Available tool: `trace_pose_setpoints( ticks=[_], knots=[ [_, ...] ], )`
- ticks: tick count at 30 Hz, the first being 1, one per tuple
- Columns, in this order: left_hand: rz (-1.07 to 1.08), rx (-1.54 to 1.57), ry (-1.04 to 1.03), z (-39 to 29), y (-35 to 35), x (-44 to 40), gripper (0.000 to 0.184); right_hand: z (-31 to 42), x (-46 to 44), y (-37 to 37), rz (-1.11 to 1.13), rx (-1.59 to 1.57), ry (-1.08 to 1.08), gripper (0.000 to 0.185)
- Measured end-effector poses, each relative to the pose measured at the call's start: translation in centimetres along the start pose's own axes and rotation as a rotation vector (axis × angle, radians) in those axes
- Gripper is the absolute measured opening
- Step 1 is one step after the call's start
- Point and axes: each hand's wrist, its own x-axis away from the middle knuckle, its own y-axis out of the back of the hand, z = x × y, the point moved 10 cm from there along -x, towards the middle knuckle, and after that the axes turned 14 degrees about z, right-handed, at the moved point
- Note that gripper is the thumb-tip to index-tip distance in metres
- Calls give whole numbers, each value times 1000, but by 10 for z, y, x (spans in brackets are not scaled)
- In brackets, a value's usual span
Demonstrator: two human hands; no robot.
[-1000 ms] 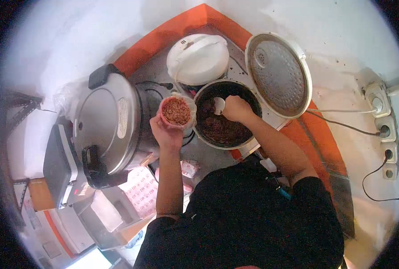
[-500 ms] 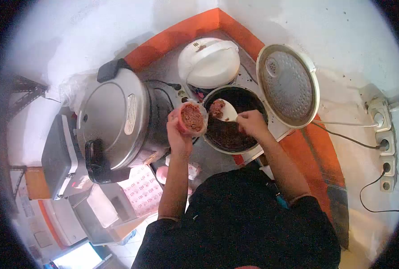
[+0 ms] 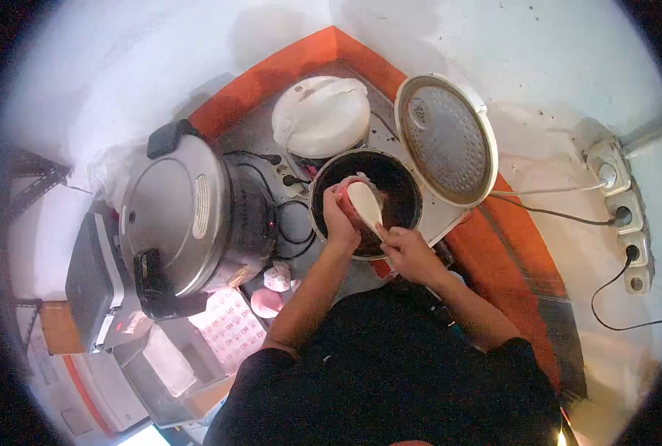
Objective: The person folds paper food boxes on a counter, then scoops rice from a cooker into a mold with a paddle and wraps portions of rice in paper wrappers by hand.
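Observation:
My left hand (image 3: pixel 338 221) is closed around a small pink-red bowl (image 3: pixel 345 201), held over the open rice cooker (image 3: pixel 416 220). A thin clear film shows at the bowl's far edge. My right hand (image 3: pixel 410 253) grips a white rice paddle (image 3: pixel 365 202) by its handle. The paddle's broad blade lies across the mouth of the bowl and hides most of its contents. Dark reddish-brown food lines the inside of the cooker, partly covered by both hands.
The cooker's lid (image 3: pixel 450 141) stands raised to the right. Behind is a white closed appliance (image 3: pixel 320 119). At left, a large steel cooker (image 3: pixel 171 204) with black handles stands beside patterned paper (image 3: pixel 231 327) and a pink round object (image 3: pixel 266 303). Wall sockets (image 3: pixel 623 216) with cords are at right.
The bowl has moved right and down over the cooker. The paddle, earlier over the pot with reddish food on it, now lies over the bowl. The camera view has shifted slightly.

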Motion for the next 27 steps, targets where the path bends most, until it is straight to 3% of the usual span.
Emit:
trace_pose_setpoints(
  ticks=[1,3,7,9,10,11,12,14,15,17,18,19,22,23,24,25,27],
  knots=[
    [63,-99,-83,2,9,-10,35,0,2,-1,42,-19,9,45],
    [182,219,79,21,4,-12,38,1,4,-8,221,44,-39,45],
    [212,189,62,33,12,-12,41,-14,15,-11,324,103,-102,43],
    [34,63,-8,24,30,-11,39,-43,25,-12,214,-261,-275,41],
    [34,59,-9,28,39,-17,39,-53,31,-17,171,-384,-330,41],
    [140,146,-95,33,48,-33,38,-59,34,-9,-16,-331,-270,39],
    [192,-230,-176,24,42,-33,37,-64,37,2,-202,-276,-212,38],
    [103,-1037,-386,9,30,-27,37,-76,26,-12,-179,-166,-187,38],
    [74,-967,-358,9,24,-18,38,-69,24,-15,-166,-114,-176,38],
    [-27,175,-200,39,26,-3,38,-46,17,-20,-119,-62,-162,39],
    [-25,174,-201,40,37,-8,38,-36,16,-21,-78,-62,-160,39],
    [56,-514,-193,28,39,-18,38,-38,18,-22,-64,-158,-167,40],
    [39,-831,-145,-2,8,3,41,-27,25,-8,-60,-80,-82,40],
    [96,-264,-156,0,8,5,43,-22,27,-2,-57,-54,-50,40],
    [151,304,-169,4,6,4,46,-40,34,8,-111,-335,-216,40],
    [298,388,-143,25,34,-17,50,-56,42,11,-159,-613,-384,40],
    [192,269,-151,-18,11,17,51,-55,39,30,-110,-638,-480,39]
  ],
)
